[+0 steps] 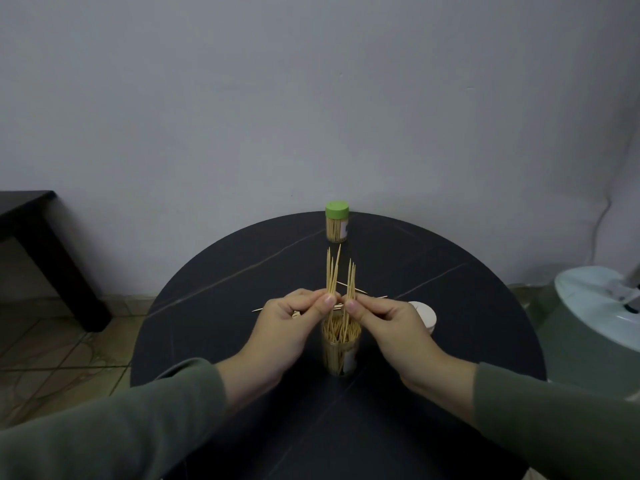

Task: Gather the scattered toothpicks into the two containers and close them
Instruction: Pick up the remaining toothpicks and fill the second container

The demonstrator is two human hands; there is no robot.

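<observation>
Open container [341, 351]: on your desk [214, 306], centre, near you
Closed container [336, 221]: far edge, behind it
Loose lid [424, 317]: right of open container
Stray toothpicks [356, 288]: between the containers

**One Camera, Up High, Looking Down**

There was just one camera. It sat on the person's head and looked forward and down. It was close to the round dark table [214, 306], which filled the middle and bottom of the picture. The left hand [287, 327] and the right hand [391, 327] came in from the bottom edge, with green sleeves [104, 427] very near the lens. The view was wide, so the edges looked bent. Farther off, the camera faced a plain grey wall [311, 98]. A bit of tiled floor [52, 348] showed low on the left. No second view shared the scene.
</observation>
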